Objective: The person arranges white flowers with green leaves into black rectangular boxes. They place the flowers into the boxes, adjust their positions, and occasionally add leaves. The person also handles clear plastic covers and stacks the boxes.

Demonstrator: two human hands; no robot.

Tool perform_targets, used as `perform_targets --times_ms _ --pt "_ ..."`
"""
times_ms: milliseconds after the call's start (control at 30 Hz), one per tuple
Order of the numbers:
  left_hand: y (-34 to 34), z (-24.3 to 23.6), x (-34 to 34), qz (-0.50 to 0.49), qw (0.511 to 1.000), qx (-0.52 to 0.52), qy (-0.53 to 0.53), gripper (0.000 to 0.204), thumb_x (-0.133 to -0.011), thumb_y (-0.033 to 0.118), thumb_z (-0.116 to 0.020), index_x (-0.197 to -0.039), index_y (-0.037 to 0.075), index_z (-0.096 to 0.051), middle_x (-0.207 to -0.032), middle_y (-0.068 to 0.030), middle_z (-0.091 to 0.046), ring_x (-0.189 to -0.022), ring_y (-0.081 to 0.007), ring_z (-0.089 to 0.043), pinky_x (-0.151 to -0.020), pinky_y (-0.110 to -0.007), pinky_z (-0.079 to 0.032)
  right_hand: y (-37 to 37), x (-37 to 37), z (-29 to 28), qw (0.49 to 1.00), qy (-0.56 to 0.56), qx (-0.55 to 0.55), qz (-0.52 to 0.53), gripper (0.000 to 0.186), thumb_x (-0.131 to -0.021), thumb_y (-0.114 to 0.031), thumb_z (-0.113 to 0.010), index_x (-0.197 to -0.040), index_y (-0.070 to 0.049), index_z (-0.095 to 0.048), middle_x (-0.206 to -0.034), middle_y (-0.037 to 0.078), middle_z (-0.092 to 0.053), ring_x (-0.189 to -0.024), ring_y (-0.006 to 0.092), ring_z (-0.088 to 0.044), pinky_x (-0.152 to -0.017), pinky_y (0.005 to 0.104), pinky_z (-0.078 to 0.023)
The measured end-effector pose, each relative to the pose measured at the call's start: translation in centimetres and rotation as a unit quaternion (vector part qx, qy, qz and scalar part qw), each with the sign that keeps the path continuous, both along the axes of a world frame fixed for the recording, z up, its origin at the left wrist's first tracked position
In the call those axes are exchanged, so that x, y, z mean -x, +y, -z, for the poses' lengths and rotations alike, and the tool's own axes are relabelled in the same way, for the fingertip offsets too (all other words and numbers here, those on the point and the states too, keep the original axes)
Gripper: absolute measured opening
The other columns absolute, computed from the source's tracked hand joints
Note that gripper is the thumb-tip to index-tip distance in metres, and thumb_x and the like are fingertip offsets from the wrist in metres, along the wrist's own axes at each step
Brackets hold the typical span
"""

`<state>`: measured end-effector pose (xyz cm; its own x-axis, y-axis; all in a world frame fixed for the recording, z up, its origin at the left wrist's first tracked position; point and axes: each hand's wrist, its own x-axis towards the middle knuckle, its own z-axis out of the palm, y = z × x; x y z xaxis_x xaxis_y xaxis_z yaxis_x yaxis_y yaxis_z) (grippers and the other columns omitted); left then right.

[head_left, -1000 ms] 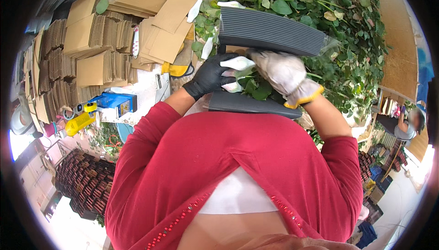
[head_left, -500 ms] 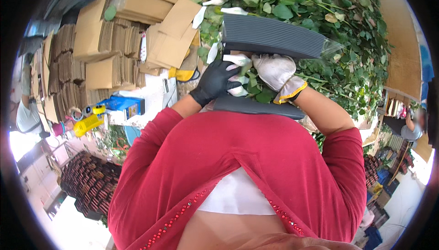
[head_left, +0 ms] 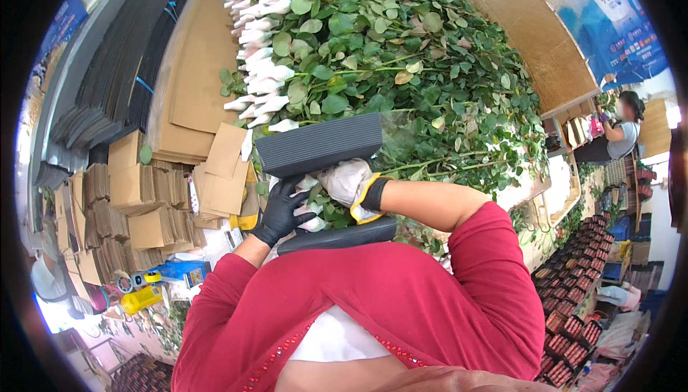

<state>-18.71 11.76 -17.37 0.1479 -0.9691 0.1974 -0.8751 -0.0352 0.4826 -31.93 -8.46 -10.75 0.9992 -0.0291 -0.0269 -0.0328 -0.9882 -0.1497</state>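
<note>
The left hand [head_left: 285, 213], in a black glove, lies with its fingers spread across a few white-sleeved buds [head_left: 312, 224]; whether it grips them, I cannot tell. The right hand [head_left: 347, 184], in a pale glove with a yellow cuff edge, is curled just beside it at the leafy stems; its fingertips are hidden, so I cannot tell what it is clamped on. The buds lie between a dark ridged board [head_left: 319, 145] beyond the hands and a second dark board [head_left: 340, 236] by the person's body. Since half a second ago the view has swung, so more of the leafy pile [head_left: 401, 55] and its long row of sleeved heads [head_left: 265, 77] shows, and the right forearm comes in more from the side. Both hands are at the same bunch as before, so the work seems to be at settling or steadying these buds rather than taking up something new. Farther left are loose cardboard sheets [head_left: 222, 152], cardboard stacks [head_left: 150, 228], a blue box [head_left: 193, 271] and a yellow bottle [head_left: 142, 300]; a co-worker [head_left: 620, 134] is at far right
</note>
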Motion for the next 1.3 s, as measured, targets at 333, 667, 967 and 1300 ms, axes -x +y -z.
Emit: perform_targets --times_ms 333,667,967,1300 --pt "0.1 -2.4 1.1 -0.085 0.98 -0.02 0.179 0.065 -0.078 0.032 -0.082 -0.134 0.008 -0.061 -0.134 -0.0138 -0.06 -0.114 -0.0354 -0.063 -0.096 -0.045 -0.052 -0.6 2.5 -1.4 0.975 0.123 -0.119 -0.14 0.076 -0.085 -0.039 -0.077 -0.148 -0.009 -0.046 -0.15 0.02 -0.046 -0.14 0.0406 -0.044 -0.118 0.0488 -0.035" --pt "-1.1 1.1 4.6 -0.318 0.861 -0.035 0.395 0.038 -0.104 0.037 -0.056 -0.118 0.003 -0.063 -0.09 -0.0222 -0.072 -0.083 -0.0417 -0.07 -0.07 -0.049 -0.054 0.0 1.9 1.6 0.975 0.16 -0.03 -0.148 0.083 -0.076 -0.044 -0.083 -0.145 -0.014 -0.047 -0.147 0.019 -0.045 -0.138 0.0407 -0.041 -0.119 0.053 -0.03" --pt "-1.2 1.4 4.8 -0.374 0.811 0.132 0.43 0.023 -0.102 0.026 -0.064 -0.106 0.004 -0.069 -0.083 -0.0218 -0.07 -0.076 -0.0411 -0.069 -0.065 -0.044 -0.053 -0.3 2.0 3.2 0.968 0.219 -0.023 -0.123 0.083 -0.078 -0.048 -0.078 -0.145 -0.013 -0.046 -0.156 0.023 -0.037 -0.147 0.0456 -0.031 -0.123 0.0561 -0.023" --pt "14.4 -4.9 -7.8 -0.352 0.921 -0.164 -0.043 0.026 -0.097 0.032 -0.067 -0.118 0.018 -0.074 -0.098 -0.0107 -0.073 -0.085 -0.0299 -0.073 -0.073 -0.038 -0.058 0.2 1.6 1.3 0.981 0.134 -0.065 -0.128 0.09 -0.076 -0.041 -0.084 -0.149 -0.012 -0.04 -0.147 0.018 -0.046 -0.138 0.0403 -0.043 -0.119 0.0516 -0.033"
